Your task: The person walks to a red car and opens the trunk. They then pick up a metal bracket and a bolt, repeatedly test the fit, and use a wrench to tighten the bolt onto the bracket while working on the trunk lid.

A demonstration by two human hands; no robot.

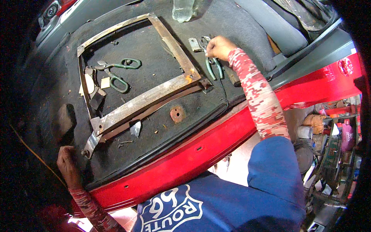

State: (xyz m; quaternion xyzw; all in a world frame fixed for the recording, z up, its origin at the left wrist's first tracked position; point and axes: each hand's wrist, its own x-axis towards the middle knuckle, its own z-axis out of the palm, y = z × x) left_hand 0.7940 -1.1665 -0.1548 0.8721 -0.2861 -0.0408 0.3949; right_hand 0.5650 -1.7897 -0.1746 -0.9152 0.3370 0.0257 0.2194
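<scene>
My right hand (pixel 220 48) is closed in a pinch beside the grey seat. What its fingertips hold is too small to make out. Directly below them lie green-handled pliers (pixel 215 70), their upper part partly covered by the hand. A small metal plate with a hole (pixel 194 45) is just left of the fingers. At the lower left, my left hand (pixel 66 164) is in shadow with its fingers curled and nothing visible in them. Nearest to it is a metal bracket (pixel 91 144) at the corner of a worn rectangular metal frame (pixel 143 96). Green-handled snips (pixel 119 79) lie inside the frame.
Dark carpet (pixel 162 141) lines this car interior, bordered by a red sill (pixel 174 160). A clear plastic bottle (pixel 182 11) is at the top. A rusty round plate (pixel 177 114) and a glassy shard (pixel 135 128) lie near the frame. Cluttered tools (pixel 332 150) fill the right.
</scene>
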